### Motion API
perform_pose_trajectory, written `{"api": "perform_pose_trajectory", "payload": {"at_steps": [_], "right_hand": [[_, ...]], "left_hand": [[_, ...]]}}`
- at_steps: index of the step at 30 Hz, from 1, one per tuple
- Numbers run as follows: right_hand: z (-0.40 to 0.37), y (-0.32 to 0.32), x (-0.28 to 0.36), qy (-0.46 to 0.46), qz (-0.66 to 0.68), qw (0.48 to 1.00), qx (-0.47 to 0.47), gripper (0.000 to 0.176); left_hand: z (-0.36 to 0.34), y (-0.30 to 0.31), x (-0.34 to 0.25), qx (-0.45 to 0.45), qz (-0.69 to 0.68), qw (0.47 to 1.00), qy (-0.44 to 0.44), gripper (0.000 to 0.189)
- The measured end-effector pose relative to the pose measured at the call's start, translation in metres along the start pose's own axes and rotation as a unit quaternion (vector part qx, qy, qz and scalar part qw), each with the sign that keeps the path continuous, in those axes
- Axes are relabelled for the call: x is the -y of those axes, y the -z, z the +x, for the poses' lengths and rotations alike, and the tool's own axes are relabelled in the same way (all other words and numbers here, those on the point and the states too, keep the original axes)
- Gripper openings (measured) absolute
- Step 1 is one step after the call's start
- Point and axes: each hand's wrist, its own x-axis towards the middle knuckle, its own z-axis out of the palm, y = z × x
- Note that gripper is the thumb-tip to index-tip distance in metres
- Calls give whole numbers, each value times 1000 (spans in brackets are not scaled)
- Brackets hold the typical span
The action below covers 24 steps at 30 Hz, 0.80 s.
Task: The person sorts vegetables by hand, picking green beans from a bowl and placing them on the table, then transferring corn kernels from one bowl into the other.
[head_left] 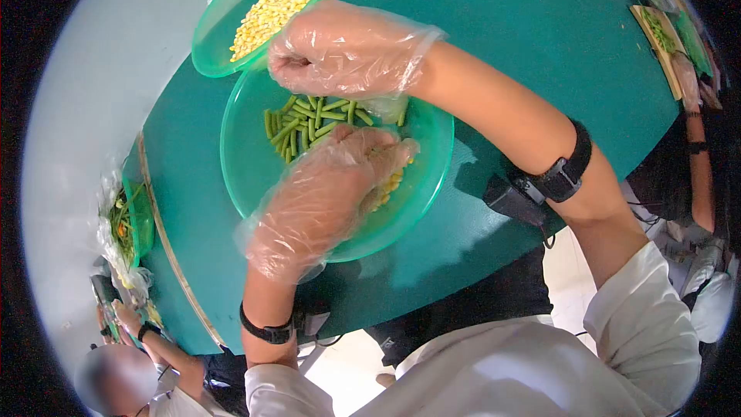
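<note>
A green plastic bowl (pixel 231 156) holds cut green beans (pixel 309 117) on its far side and yellow corn kernels (pixel 392 185) on its near right side. My left hand (pixel 316 189), in a clear plastic glove, reaches into this bowl with fingers curled between beans and corn. Its palm and whatever it may hold are hidden. Over the bowl's far rim is my right hand (pixel 340 50), also gloved, its fingers closed in a fist; I cannot make out anything inside. Just beyond it, a second green bowl (pixel 207 50) contains loose corn kernels (pixel 270 19).
Both bowls are on a green table (pixel 494 23) with a curved edge. At left, a green basket (pixel 139 220) holds vegetable pieces near another person (pixel 131 386). At far right, a cutting board (pixel 656 46) bears chopped greens beside a co-worker's gloved hand (pixel 685 81).
</note>
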Motion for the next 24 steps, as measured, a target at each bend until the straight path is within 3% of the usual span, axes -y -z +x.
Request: {"api": "perform_pose_trajectory", "payload": {"at_steps": [8, 14, 17, 20, 24], "right_hand": [[-1, 1, 1, 0, 6, 1000, -2, 23], [-1, 2, 3, -12, -3, 1000, 10, 24], [-2, 3, 4, -18, -11, 1000, 18, 24], [-1, 3, 4, -17, -14, 1000, 19, 23], [-2, 2, 2, -9, -5, 1000, 20, 24]], "left_hand": [[1, -5, 5, -22, -61, 996, 69, 41], [0, 2, 7, 43, -85, 991, 94, 33], [0, 2, 0, -61, -52, 993, 92, 28], [-1, -3, 5, -93, -33, 988, 120, 24], [-1, -8, 10, -53, -51, 990, 122, 19]]}}
